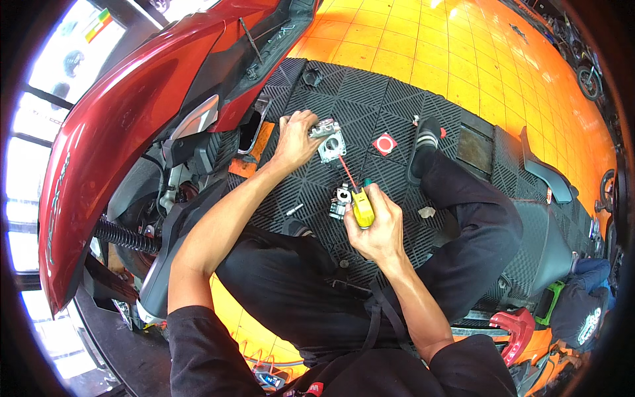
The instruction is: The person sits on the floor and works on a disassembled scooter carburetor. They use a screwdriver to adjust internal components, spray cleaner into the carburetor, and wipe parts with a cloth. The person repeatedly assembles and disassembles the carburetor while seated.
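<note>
My left hand (pixel 297 137) is closed on the upper edge of a silvery metal throttle body (pixel 329 149) with a round bore, held above the dark mat. In my right hand (pixel 382 226) is a yellow spray can (pixel 362 210), fingers wrapped round it. Its thin red straw (pixel 348 171) reaches up to the lower edge of the throttle body. Below the straw, left of the can, a smaller metal and black part (pixel 341 202) lies on the mat. A red square gasket-like piece with a white ring (pixel 384 143) lies to the right of the throttle body.
A red motor scooter (pixel 126 132) fills the left side. My crossed legs (pixel 473 218) frame the ribbed dark mat (pixel 357 99), which borders orange tiles (pixel 410 33). A small pale rod (pixel 294 210) and an orange strip (pixel 254 153) lie near the scooter. Another person (pixel 582 311) is at the right edge.
</note>
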Action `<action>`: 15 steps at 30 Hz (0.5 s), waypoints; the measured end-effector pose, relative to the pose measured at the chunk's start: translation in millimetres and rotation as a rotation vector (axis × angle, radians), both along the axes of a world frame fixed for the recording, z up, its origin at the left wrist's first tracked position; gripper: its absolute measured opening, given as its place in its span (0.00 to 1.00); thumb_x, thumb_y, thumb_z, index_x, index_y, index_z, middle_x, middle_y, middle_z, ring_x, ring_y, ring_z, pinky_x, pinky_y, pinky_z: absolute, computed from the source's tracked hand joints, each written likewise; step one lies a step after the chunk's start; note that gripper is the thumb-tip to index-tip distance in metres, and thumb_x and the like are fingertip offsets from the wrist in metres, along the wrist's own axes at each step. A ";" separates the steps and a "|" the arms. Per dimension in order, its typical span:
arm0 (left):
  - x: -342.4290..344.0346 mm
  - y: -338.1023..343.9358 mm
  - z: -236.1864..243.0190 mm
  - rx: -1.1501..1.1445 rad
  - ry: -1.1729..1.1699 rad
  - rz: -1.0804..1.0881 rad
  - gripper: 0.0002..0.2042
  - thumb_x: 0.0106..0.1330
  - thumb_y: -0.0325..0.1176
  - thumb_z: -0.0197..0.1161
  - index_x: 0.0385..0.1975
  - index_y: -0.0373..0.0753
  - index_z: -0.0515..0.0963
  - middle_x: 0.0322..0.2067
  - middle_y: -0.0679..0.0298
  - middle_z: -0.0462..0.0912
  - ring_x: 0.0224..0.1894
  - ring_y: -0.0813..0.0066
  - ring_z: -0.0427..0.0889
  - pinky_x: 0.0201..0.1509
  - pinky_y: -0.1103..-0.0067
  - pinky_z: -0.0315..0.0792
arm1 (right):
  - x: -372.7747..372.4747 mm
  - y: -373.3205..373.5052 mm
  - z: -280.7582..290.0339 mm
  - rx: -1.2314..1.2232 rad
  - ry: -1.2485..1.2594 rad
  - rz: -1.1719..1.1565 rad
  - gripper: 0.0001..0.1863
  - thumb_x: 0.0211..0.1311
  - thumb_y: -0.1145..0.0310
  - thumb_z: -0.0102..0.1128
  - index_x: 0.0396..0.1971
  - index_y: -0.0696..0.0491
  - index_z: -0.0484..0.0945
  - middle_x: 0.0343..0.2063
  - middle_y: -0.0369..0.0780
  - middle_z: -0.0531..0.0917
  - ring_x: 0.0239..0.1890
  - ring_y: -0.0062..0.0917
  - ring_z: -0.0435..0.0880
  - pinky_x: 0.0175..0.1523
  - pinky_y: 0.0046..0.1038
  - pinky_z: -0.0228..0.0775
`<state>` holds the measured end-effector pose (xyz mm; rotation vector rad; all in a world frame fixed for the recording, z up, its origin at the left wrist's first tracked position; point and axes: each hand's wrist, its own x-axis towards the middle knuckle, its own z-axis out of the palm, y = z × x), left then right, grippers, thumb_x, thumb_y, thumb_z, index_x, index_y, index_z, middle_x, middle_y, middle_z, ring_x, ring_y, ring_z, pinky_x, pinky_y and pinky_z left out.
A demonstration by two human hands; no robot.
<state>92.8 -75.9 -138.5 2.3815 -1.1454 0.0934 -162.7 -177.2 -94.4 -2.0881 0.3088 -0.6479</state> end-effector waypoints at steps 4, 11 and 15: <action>1.3 1.4 1.0 -0.034 0.013 -0.031 0.21 0.65 0.52 0.74 0.34 0.35 0.83 0.35 0.60 0.79 0.47 0.60 0.79 0.55 0.65 0.62 | -0.4 -0.1 6.5 0.029 0.016 0.017 0.13 0.58 0.72 0.70 0.39 0.58 0.75 0.30 0.47 0.83 0.30 0.50 0.86 0.33 0.44 0.79; 5.1 7.4 7.6 -0.111 -0.005 -0.170 0.16 0.64 0.45 0.74 0.37 0.38 0.81 0.38 0.64 0.78 0.46 0.63 0.77 0.54 0.67 0.61 | -3.0 -1.7 11.2 0.044 0.026 0.036 0.13 0.58 0.70 0.70 0.37 0.56 0.74 0.29 0.47 0.82 0.29 0.50 0.85 0.33 0.44 0.78; 5.8 8.4 11.3 -0.168 -0.098 -0.205 0.15 0.62 0.41 0.73 0.41 0.39 0.81 0.40 0.64 0.79 0.47 0.63 0.77 0.55 0.67 0.61 | -3.6 -0.8 10.0 0.048 0.004 0.058 0.13 0.58 0.70 0.70 0.37 0.55 0.74 0.29 0.46 0.82 0.29 0.49 0.85 0.33 0.45 0.78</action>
